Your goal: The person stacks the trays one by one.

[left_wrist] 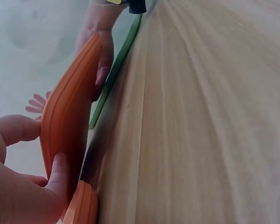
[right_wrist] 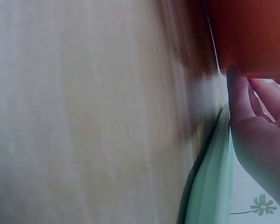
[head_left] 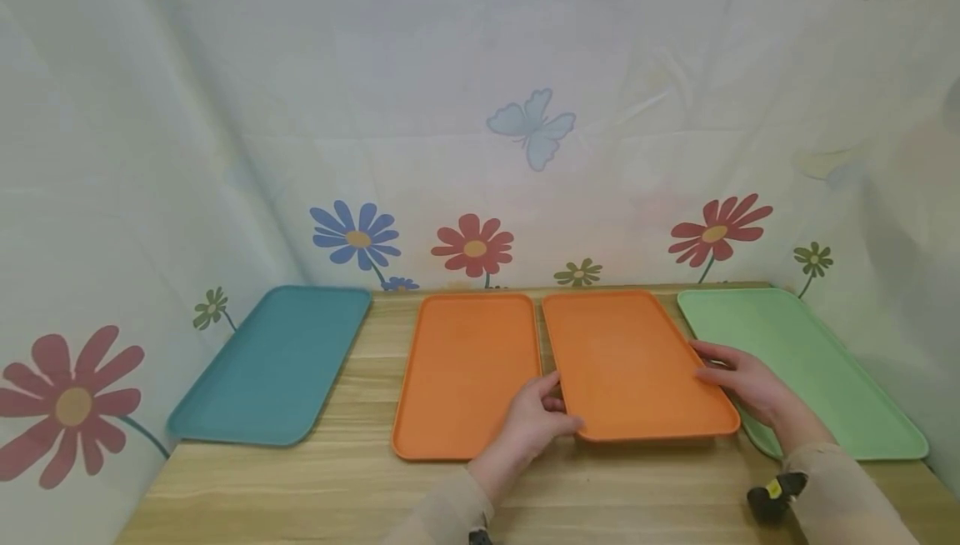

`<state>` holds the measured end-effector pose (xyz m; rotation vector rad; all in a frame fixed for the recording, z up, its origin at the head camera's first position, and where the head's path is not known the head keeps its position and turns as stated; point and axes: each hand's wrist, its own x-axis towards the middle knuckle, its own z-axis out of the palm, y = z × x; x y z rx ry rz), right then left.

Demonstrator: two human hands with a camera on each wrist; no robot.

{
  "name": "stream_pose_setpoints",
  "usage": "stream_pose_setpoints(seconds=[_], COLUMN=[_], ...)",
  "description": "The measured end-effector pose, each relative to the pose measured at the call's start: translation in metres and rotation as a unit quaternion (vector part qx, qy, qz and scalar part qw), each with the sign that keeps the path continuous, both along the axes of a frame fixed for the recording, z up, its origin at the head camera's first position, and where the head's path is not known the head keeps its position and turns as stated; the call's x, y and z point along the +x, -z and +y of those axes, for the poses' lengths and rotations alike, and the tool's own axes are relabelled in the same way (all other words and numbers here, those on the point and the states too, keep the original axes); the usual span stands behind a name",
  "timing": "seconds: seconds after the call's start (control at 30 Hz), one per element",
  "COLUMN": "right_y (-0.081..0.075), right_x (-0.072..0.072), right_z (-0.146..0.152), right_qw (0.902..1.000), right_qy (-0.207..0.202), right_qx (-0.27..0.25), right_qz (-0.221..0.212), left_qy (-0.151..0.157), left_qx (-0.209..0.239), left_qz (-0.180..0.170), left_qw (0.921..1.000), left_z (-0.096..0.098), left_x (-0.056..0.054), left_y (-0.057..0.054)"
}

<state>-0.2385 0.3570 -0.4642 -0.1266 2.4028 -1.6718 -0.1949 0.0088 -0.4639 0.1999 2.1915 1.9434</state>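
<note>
My left hand (head_left: 525,424) pinches the left edge of an orange tray (head_left: 630,366) near its front corner. On the opposite side my right hand (head_left: 752,382) grips the right edge between thumb and fingers. In the left wrist view, this tray (left_wrist: 67,109) is tilted and its near part is raised off the wood. A second orange tray (head_left: 468,370) lies flat on the table just to its left, partly behind my left hand. A light green tray (head_left: 817,374) rests to the right, beneath and beside my right hand.
A teal tray (head_left: 277,370) lies at the left of the wooden table (head_left: 330,487). White cloth (head_left: 420,53) printed with flowers and butterflies hangs behind the table and along both sides. A dark wrist device (head_left: 772,499) sits on my right sleeve.
</note>
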Motion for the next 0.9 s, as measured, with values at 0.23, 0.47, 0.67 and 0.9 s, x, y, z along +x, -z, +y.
stream_pose_setpoints(seconds=[0.23,0.47,0.67,0.9], right_y=[-0.002,-0.004,-0.004,-0.006], right_x=[0.003,0.005,0.005,0.007], right_z=[-0.002,-0.003,-0.004,-0.012], right_qw=[0.9989,0.9974,0.9958,0.9907], right_qy=[0.000,-0.005,-0.005,-0.009], right_qx=[-0.043,-0.069,-0.089,-0.135], right_qz=[-0.018,-0.019,-0.022,-0.019], left_qy=[-0.006,-0.008,-0.011,-0.017], left_qx=[0.030,0.040,0.047,0.061], left_qz=[-0.028,-0.004,-0.014,-0.016], left_qw=[0.9991,0.9992,0.9987,0.9978], left_z=[-0.002,-0.007,-0.012,-0.021], left_x=[0.000,-0.001,-0.002,-0.003], left_y=[0.002,-0.001,-0.004,-0.003])
